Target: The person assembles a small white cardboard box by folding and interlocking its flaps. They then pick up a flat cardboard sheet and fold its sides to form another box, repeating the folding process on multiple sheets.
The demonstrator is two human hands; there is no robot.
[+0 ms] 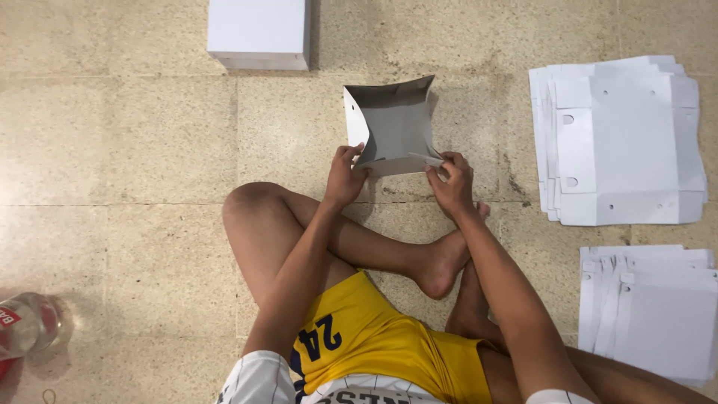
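On the tiled floor (134, 150) just beyond the crossed legs, both hands pinch a half-folded white cardboard box (393, 123): left hand (345, 178) closed on its near-left edge, right hand (451, 183) on the near-right flap. Pressing each crease squarely would likely keep the walls true. Flat blank stacks (621, 142) lie right, a finished box (259, 34) far, a bottle (26, 325) near left; nothing obstructs.

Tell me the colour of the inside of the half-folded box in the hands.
Grey inside the half-folded box; head view shows it best.

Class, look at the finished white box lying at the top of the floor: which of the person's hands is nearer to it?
Left. The left hand grips the half-folded box's near-left edge, below and right of the finished white box; the right hand is farther right.
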